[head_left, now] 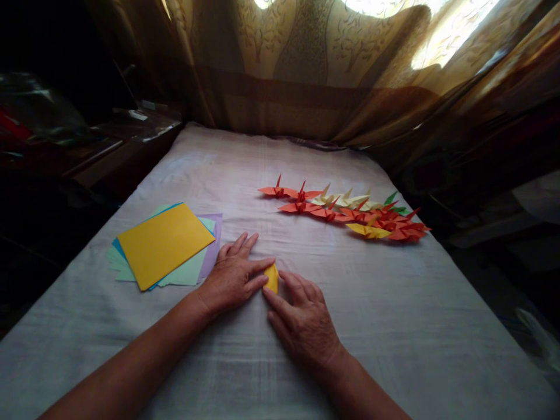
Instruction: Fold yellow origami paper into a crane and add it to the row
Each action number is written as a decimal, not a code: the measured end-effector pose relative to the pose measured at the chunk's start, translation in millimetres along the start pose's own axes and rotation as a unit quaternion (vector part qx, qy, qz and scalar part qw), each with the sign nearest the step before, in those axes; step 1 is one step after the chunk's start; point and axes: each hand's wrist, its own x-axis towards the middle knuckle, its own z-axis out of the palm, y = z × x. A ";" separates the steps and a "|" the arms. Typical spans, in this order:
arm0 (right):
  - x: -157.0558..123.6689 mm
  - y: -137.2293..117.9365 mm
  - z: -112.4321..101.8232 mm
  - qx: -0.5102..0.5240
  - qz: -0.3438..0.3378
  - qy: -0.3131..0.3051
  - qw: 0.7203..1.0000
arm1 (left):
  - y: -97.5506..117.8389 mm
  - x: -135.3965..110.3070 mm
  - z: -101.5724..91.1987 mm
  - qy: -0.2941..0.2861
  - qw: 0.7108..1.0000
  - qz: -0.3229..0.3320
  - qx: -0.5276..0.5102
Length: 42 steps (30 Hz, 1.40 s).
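Holding a small folded yellow paper [272, 281] down on the cloth-covered surface [420, 315], between the left hand [231, 275] and the right hand [306, 312]. With the left, grip clamped on the upper part of the paper, forefinger at the top and thumb lower on the left edge; further fingers stretched forward, flat over the cloth. With the right, grip clamped on the lower part, one fingertip at the bottom corner and another against the right edge; back of the hand turned upward.

Just beyond the left hand, to its left, a stack of coloured paper: on top a yellow sheet [166, 246], set aslant; under it blue paper [119, 247], pale green paper [186, 272] with ragged edges, and purple paper [212, 248] jutting out on the right.

Farther off, ahead and to the right, a slanting cluster of folded cranes: mostly orange-red cranes [329, 214], with one yellow crane [368, 231] along the near side, cream cranes [345, 200] behind, and green paper [391, 199] at the back. Across the far end, a patterned curtain [284, 55], with bright light at the top. In the gloom at far left, perhaps clear plastic wrapping [48, 111].
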 end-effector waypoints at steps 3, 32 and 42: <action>2.5 -1.3 1.0 -0.022 0.001 -0.016 1.000 | 1.2 -0.2 1.7 0.005 1.000 -0.002 0.004; 2.1 8.3 2.5 -0.005 0.087 -0.030 0.996 | 1.8 -1.2 -7.0 -0.056 0.998 -0.007 0.028; 18.3 18.7 -8.1 0.024 0.103 -0.081 0.991 | 3.7 0.7 -9.1 -0.066 0.997 -0.010 0.044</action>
